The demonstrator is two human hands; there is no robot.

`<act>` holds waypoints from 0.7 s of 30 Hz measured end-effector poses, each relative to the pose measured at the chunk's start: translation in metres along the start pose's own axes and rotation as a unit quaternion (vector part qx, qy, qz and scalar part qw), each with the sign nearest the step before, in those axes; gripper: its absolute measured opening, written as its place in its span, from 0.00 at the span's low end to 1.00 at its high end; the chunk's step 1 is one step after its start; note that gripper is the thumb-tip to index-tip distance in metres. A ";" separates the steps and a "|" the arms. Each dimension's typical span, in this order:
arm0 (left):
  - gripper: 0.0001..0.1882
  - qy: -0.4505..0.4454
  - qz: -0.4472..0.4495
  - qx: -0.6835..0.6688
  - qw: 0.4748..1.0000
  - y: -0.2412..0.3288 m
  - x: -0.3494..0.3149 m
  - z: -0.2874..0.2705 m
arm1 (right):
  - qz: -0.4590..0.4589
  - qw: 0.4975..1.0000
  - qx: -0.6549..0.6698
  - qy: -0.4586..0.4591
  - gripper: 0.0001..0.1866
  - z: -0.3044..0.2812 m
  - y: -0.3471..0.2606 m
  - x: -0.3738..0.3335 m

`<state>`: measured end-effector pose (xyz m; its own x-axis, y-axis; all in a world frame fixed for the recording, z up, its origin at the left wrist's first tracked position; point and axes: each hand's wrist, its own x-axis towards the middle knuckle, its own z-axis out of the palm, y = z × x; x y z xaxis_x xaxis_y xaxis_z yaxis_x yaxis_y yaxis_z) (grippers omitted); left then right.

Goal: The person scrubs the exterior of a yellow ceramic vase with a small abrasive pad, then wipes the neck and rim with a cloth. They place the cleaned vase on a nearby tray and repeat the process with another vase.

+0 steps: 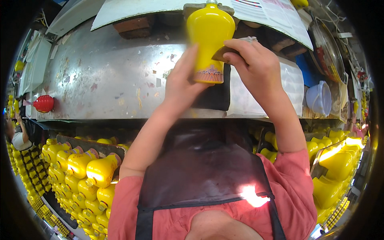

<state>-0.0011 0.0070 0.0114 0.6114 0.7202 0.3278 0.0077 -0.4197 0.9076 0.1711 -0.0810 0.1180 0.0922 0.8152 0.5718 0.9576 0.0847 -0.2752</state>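
Nearest the camera: a dark apron (208, 168) over a pink short-sleeved shirt (288, 192). Below the bench on both sides lie stacked rows of glossy yellow ceramic bottles (80, 176), lying on their sides. Both forearms rise to a scuffed grey metal bench top (100, 80). The left hand (182, 82) cups the lower body of a glossy yellow vase-shaped ceramic bottle (210, 36) with a patterned red band at its base, fingers pressed together against its side. The right hand (252, 64) pinches a small dark flat pad (222, 54) against the bottle's right flank, fingers curled. The bottle stands upright above a dark block (216, 96) at the bench's near edge. Farther left, a red ceramic bottle (43, 103) lies on the bench; far right, a pale lilac plastic cup (319, 98).
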 end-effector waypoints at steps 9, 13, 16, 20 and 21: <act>0.51 -0.020 -0.105 -0.293 0.950 0.022 0.002 -0.005 | 0.016 0.991 0.131 -0.003 0.11 -0.008 0.001 0.003; 0.49 -0.028 -0.120 -0.351 0.928 0.031 0.003 -0.006 | 0.032 0.990 0.136 -0.030 0.14 -0.011 0.002 0.003; 0.49 -0.019 -0.134 -0.331 0.934 0.034 0.004 -0.008 | 0.091 0.975 0.202 -0.016 0.14 -0.010 0.003 -0.003; 0.48 -0.015 -0.139 -0.359 0.923 0.037 0.002 -0.007 | 0.145 0.954 0.264 -0.005 0.14 0.001 0.007 -0.009; 0.48 -0.011 -0.138 -0.357 0.924 0.036 0.002 -0.006 | 0.174 0.949 0.262 0.031 0.13 0.004 0.007 -0.010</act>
<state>-0.0044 -0.0040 0.0466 0.6803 0.7304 0.0608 -0.3535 0.2543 0.9002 0.1758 -0.0860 0.1068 0.4090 0.8119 0.4165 0.6008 0.1040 -0.7926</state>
